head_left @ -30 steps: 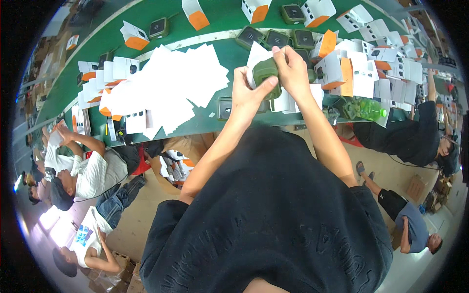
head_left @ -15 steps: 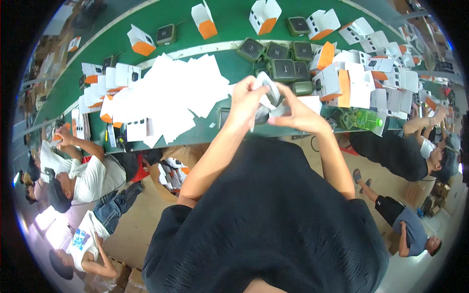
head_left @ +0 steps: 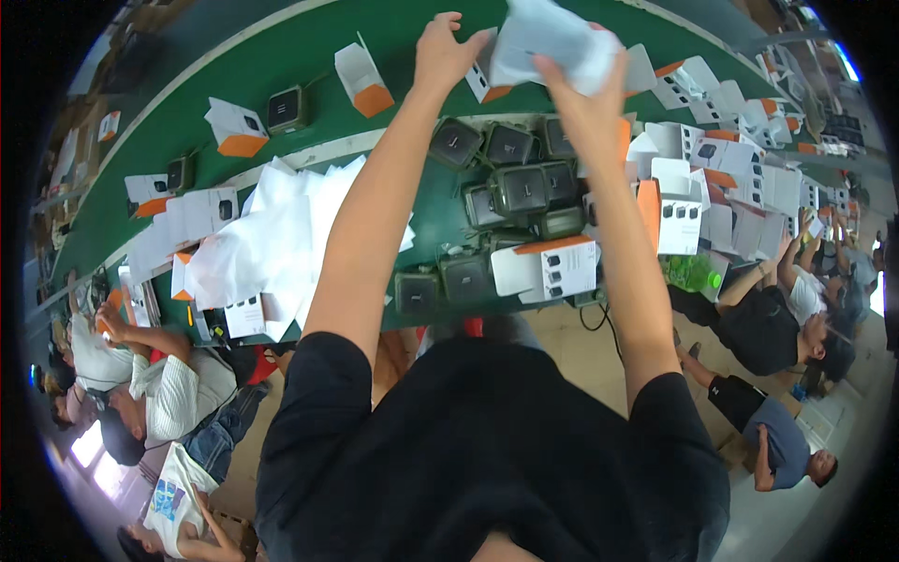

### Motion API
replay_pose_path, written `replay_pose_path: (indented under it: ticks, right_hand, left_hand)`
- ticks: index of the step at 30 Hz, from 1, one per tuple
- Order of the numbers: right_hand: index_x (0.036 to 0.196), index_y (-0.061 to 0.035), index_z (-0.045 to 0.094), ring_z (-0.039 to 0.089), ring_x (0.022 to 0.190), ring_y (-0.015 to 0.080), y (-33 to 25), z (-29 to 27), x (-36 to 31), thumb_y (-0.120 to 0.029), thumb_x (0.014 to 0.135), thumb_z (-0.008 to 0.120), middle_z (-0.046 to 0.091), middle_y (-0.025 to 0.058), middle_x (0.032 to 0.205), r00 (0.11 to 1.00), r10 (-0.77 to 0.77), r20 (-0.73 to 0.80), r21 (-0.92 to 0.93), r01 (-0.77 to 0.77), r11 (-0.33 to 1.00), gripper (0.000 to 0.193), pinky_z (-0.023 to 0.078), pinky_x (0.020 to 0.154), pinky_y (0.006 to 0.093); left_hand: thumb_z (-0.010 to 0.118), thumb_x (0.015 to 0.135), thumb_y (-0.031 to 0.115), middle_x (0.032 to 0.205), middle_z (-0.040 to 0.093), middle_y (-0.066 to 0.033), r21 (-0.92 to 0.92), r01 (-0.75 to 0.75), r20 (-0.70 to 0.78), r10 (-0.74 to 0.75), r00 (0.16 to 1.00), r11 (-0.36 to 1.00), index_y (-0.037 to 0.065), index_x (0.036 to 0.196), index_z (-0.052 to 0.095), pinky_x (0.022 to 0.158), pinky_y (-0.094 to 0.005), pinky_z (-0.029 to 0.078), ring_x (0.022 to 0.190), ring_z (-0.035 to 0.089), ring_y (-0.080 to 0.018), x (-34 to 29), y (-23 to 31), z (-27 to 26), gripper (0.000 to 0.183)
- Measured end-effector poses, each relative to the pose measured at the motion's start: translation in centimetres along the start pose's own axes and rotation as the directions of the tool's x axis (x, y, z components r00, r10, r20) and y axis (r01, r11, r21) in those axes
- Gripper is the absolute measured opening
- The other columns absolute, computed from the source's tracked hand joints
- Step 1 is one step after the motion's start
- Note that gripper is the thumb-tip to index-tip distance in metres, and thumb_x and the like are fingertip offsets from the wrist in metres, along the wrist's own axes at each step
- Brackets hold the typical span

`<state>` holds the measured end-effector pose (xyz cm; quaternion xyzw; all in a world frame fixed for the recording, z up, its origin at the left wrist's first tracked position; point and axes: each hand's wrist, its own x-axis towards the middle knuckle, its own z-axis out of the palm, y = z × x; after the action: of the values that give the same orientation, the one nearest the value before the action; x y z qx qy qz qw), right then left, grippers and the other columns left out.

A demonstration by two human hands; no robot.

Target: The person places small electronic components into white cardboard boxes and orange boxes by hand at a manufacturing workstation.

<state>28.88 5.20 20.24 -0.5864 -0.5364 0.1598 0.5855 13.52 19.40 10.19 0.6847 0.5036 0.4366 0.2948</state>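
Both arms stretch out over the far part of the green table (head_left: 309, 56). My right hand (head_left: 592, 89) is closed on a white wrapped bundle (head_left: 548, 47); the wrap is whitish and slightly see-through, and what lies inside is hidden. My left hand (head_left: 448, 51) has its fingers apart, holding nothing. Its thumb comes close to an upright white-and-orange box (head_left: 480, 82), which the bundle partly covers; whether they touch I cannot tell. Between my forearms lies a cluster of dark green square devices (head_left: 522, 189). Nearer me, a white box with an orange edge (head_left: 559, 269) lies on its side.
White wrapping sheets (head_left: 272, 234) are heaped left of my left forearm. Open boxes (head_left: 363, 80) stand along the far side, and many more (head_left: 740, 173) crowd the right. A green plastic bottle (head_left: 691, 273) lies near the right edge. Co-workers sit at both sides.
Both hands have moved from close in front of me to the far side of the table. The white-wrapped item went along in my right hand, and my left hand has let go of it.
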Motion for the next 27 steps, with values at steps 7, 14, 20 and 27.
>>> replay_pose_path:
  ticks: [7,14,20,27]
  right_hand:
    - [0.133,-0.0141,0.054,0.054,0.116,0.0362,9.3,2.7,1.0,-0.013,0.069,0.082,0.056,0.0141,0.128,0.968,-0.156,0.198,-0.603,0.245,0.76,0.069,0.047,0.097,0.0436]
    - [0.125,-0.0132,0.065,0.054,0.122,0.0313,11.1,3.3,-0.4,-0.038,0.083,0.068,0.061,0.0107,0.123,0.782,-0.082,0.618,-0.653,0.569,0.501,0.049,0.045,0.101,0.0474]
    - [0.126,-0.0131,0.059,0.056,0.123,0.0298,17.6,-8.1,12.0,-0.006,0.076,0.067,0.059,0.0082,0.13,0.667,0.136,0.733,-0.651,0.629,0.425,0.051,0.05,0.097,0.0436]
    - [0.129,-0.0041,0.06,0.062,0.118,0.0347,14.7,-1.3,15.5,-0.023,0.049,0.096,0.063,0.0187,0.124,0.021,0.863,0.504,-0.636,0.685,0.355,0.091,0.054,0.091,0.0481]
  left_hand:
    - [0.072,0.082,0.03,0.085,0.073,-0.0147,0.076,-0.017,0.144,0.006,0.99,0.997,0.007,0.093,0.075,0.076,-0.0449,0.056,0.077,0.069,-0.0371,2.2,-3.0,4.7,0.025]
    - [0.07,0.088,0.032,0.088,0.076,-0.0118,0.094,0.066,0.173,-0.082,0.982,0.993,0.007,0.098,0.077,0.076,-0.0353,0.055,0.083,0.074,-0.0254,0.0,-2.1,3.1,0.027]
    - [0.062,0.092,0.008,0.091,0.071,-0.0124,-0.438,0.063,-0.088,-0.112,0.99,0.897,-0.002,0.109,0.066,0.077,-0.0317,0.055,0.081,0.07,-0.0226,-5.8,4.1,0.4,0.02]
    - [0.056,0.096,0.005,0.083,0.063,-0.006,-0.399,0.649,-0.114,-0.737,0.666,0.648,0.0,0.106,0.063,0.067,-0.0258,0.049,0.074,0.061,-0.0125,-25.9,0.6,-13.0,0.014]
